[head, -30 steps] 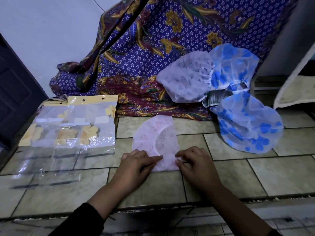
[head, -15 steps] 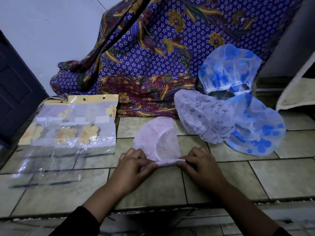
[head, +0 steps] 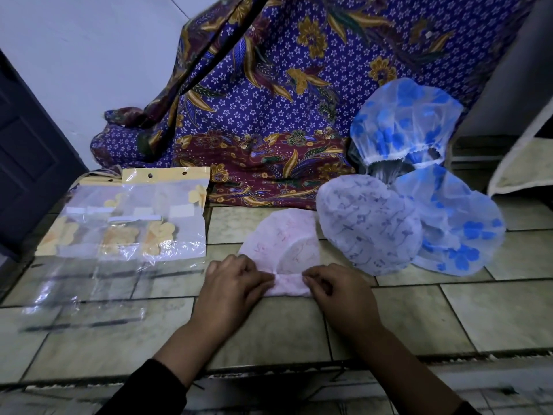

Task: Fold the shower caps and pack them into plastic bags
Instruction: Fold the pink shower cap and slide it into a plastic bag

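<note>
A pink shower cap (head: 284,244) lies on the tiled counter, its near edge rolled into a narrow band. My left hand (head: 232,284) pinches the band's left end and my right hand (head: 338,287) pinches its right end. To the right lies a white cap with grey-purple print (head: 368,229). Behind it are two blue-flowered caps, one lying flat (head: 457,232) and one puffed up higher (head: 404,121). Clear plastic bags with yellow headers and yellow flower prints (head: 134,223) are spread out at the left.
A purple batik cloth (head: 269,115) drapes across the back of the tiled counter (head: 299,330). A dark door (head: 27,163) stands at the far left. The counter's front edge runs just below my wrists. A pale mat (head: 526,163) leans at the right.
The white printed cap has dropped from the batik cloth onto the counter beside the pink cap. My hands have rolled the pink cap's near edge into a tighter band.
</note>
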